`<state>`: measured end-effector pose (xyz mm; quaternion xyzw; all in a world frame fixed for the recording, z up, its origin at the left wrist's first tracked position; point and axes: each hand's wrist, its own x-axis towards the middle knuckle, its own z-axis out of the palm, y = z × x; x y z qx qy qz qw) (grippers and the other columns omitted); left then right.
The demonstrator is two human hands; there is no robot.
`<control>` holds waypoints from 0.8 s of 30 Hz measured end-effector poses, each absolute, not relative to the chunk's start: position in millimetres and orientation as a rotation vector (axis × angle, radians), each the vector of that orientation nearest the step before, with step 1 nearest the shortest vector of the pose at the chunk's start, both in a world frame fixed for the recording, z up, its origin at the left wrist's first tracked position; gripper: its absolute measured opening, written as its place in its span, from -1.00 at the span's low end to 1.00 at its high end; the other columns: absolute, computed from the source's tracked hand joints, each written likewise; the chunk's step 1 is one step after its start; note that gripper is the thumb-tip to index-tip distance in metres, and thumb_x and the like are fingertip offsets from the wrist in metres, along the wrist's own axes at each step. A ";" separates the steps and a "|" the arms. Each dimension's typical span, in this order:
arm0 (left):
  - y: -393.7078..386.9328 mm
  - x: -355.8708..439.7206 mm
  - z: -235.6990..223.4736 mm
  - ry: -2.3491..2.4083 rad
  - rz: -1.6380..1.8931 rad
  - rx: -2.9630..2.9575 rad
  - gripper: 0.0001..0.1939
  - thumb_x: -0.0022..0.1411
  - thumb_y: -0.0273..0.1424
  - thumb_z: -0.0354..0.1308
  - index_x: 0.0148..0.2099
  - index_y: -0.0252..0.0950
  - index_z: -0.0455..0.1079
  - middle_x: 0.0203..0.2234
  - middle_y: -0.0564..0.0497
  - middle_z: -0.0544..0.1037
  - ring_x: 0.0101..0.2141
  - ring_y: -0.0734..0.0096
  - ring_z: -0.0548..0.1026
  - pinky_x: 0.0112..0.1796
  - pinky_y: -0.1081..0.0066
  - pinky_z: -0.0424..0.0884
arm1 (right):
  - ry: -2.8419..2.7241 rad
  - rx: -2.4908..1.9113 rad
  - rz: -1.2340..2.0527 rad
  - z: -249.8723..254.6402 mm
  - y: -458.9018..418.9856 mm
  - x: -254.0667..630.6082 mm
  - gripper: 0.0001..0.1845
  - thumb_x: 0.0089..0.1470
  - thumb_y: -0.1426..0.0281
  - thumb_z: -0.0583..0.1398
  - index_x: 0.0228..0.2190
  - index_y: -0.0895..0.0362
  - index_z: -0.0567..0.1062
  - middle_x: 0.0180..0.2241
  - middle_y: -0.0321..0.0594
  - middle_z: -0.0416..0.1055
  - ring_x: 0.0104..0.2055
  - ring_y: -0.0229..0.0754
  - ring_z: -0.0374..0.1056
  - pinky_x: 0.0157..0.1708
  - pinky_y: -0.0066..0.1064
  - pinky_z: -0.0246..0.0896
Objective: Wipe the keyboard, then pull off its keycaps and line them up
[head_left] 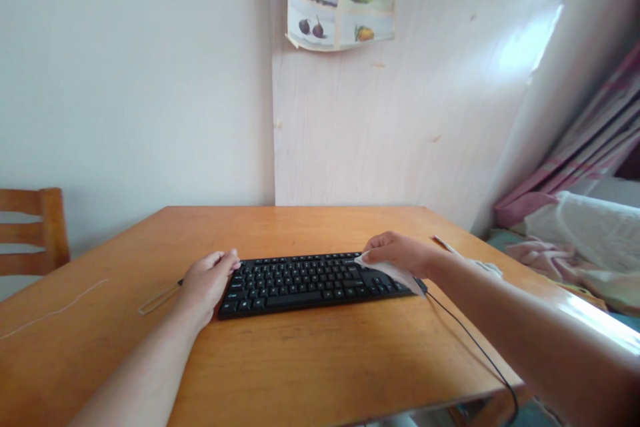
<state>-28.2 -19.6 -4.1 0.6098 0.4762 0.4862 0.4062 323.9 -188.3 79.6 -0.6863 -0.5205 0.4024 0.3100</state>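
A black keyboard [300,283] lies flat across the middle of the wooden table [300,360]. At its left end, my left hand [207,283] is closed on the edge, thumb near the upper corner key. My right hand [393,253] pinches a thin white wipe [395,273] over the keyboard's right part. The wipe hangs down across the navigation keys and number pad, hiding many of them. From the keyboard's right end a black cable [470,337] runs over the table's front edge.
Left of my left hand lies a thin looped strap [157,300], and farther left a pale string [55,312]. Beyond my right forearm are a pencil-like stick [445,245] and a crumpled whitish item [487,267]. A wooden chair [53,230] stands at left; bedding [595,227] is at right.
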 end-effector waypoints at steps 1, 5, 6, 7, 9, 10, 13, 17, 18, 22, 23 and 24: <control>-19.2 -28.5 -4.6 1.206 1.226 1.547 -0.53 0.02 0.06 0.19 -0.42 -0.29 0.43 -0.49 -0.03 0.56 -0.37 0.25 0.49 -0.35 0.40 0.31 | -1.302 -1.726 1.132 75.6 -191.4 323.7 -0.75 -0.17 0.24 0.29 -0.46 0.16 0.48 -0.61 -0.36 0.36 -0.63 -0.35 0.16 -0.62 -0.51 0.00; -19.0 -29.2 -5.1 1.201 1.218 1.545 -0.54 0.04 0.06 0.18 -0.40 -0.29 0.43 -0.49 -0.02 0.57 -0.37 0.27 0.50 -0.34 0.41 0.31 | -1.186 -1.552 1.233 62.4 -197.6 322.6 -0.74 -0.20 0.25 0.34 -0.49 0.16 0.46 -0.64 -0.39 0.33 -0.65 -0.38 0.12 -0.66 -0.54 -0.07; -18.9 -29.3 -5.2 1.199 1.216 1.541 -0.54 0.05 0.06 0.18 -0.39 -0.29 0.43 -0.48 -0.02 0.57 -0.37 0.27 0.50 -0.34 0.42 0.31 | -1.171 -1.542 1.232 60.6 -197.6 322.8 -0.75 -0.20 0.26 0.34 -0.50 0.15 0.45 -0.65 -0.39 0.32 -0.66 -0.38 0.12 -0.67 -0.54 -0.08; -18.7 -29.4 -5.4 1.198 1.216 1.539 -0.54 0.05 0.06 0.18 -0.39 -0.29 0.44 -0.48 -0.02 0.57 -0.37 0.28 0.50 -0.34 0.42 0.31 | -1.153 -1.544 1.224 59.6 -197.1 323.1 -0.76 -0.19 0.26 0.33 -0.50 0.15 0.45 -0.65 -0.40 0.32 -0.67 -0.38 0.12 -0.67 -0.54 -0.07; -18.2 -29.4 -5.8 1.203 1.221 1.539 -0.54 0.05 0.06 0.18 -0.38 -0.29 0.44 -0.48 -0.02 0.57 -0.38 0.28 0.49 -0.35 0.41 0.32 | -1.107 -1.566 1.204 59.2 -194.9 324.4 -0.78 -0.18 0.28 0.32 -0.52 0.14 0.44 -0.67 -0.39 0.33 -0.67 -0.37 0.13 -0.68 -0.53 -0.03; -18.0 -29.4 -6.0 1.205 1.223 1.541 -0.53 0.04 0.06 0.18 -0.38 -0.30 0.44 -0.48 -0.02 0.57 -0.39 0.28 0.49 -0.35 0.41 0.32 | -1.081 -1.576 1.193 59.4 -193.5 325.4 -0.79 -0.17 0.29 0.32 -0.53 0.14 0.44 -0.66 -0.38 0.34 -0.67 -0.35 0.15 -0.67 -0.52 0.00; -17.7 -29.0 -6.5 1.204 1.228 1.534 -0.52 0.03 0.06 0.19 -0.39 -0.30 0.45 -0.48 -0.04 0.57 -0.41 0.27 0.49 -0.38 0.41 0.31 | -1.014 -1.573 1.182 59.2 -188.9 329.4 -0.81 -0.14 0.30 0.29 -0.57 0.16 0.42 -0.67 -0.34 0.35 -0.67 -0.34 0.18 -0.69 -0.52 0.01; -18.3 -28.9 -6.7 1.198 1.225 1.541 -0.53 0.04 0.06 0.18 -0.41 -0.30 0.43 -0.48 -0.03 0.57 -0.40 0.28 0.49 -0.37 0.41 0.31 | -0.958 -1.467 1.352 55.7 -182.9 334.0 -0.67 -0.05 0.26 0.21 -0.69 0.14 0.28 -0.78 -0.40 0.14 -0.75 -0.39 -0.02 -0.76 -0.52 -0.16; -18.6 -28.9 -6.7 1.199 1.222 1.544 -0.54 0.05 0.06 0.18 -0.40 -0.30 0.43 -0.48 -0.03 0.57 -0.40 0.28 0.49 -0.37 0.41 0.31 | -0.957 -1.418 1.420 55.1 -181.8 334.3 -0.64 -0.02 0.26 0.19 -0.70 0.13 0.24 -0.80 -0.42 0.09 -0.75 -0.40 -0.07 -0.76 -0.53 -0.18; -20.3 -28.6 -5.0 1.211 1.220 1.554 -0.52 0.05 0.07 0.17 -0.40 -0.30 0.43 -0.49 -0.04 0.56 -0.41 0.26 0.48 -0.37 0.40 0.31 | -0.976 -1.247 1.598 56.8 -179.6 331.2 -0.64 0.05 0.28 0.14 -0.68 0.12 0.20 -0.80 -0.44 0.03 -0.75 -0.41 -0.15 -0.76 -0.55 -0.18; -21.0 -28.3 -4.2 1.210 1.223 1.558 -0.52 0.04 0.07 0.17 -0.40 -0.30 0.43 -0.50 -0.04 0.56 -0.42 0.27 0.48 -0.37 0.40 0.31 | -0.983 -1.214 1.623 57.9 -179.5 329.6 -0.64 0.06 0.29 0.13 -0.68 0.12 0.20 -0.80 -0.44 0.02 -0.75 -0.40 -0.16 -0.75 -0.56 -0.17; -21.7 -27.9 -3.4 1.207 1.226 1.560 -0.52 0.04 0.07 0.17 -0.41 -0.30 0.43 -0.50 -0.03 0.56 -0.43 0.28 0.47 -0.38 0.40 0.31 | -0.993 -1.185 1.646 59.0 -179.4 328.0 -0.64 0.07 0.29 0.11 -0.67 0.12 0.19 -0.79 -0.44 0.02 -0.74 -0.40 -0.16 -0.75 -0.56 -0.17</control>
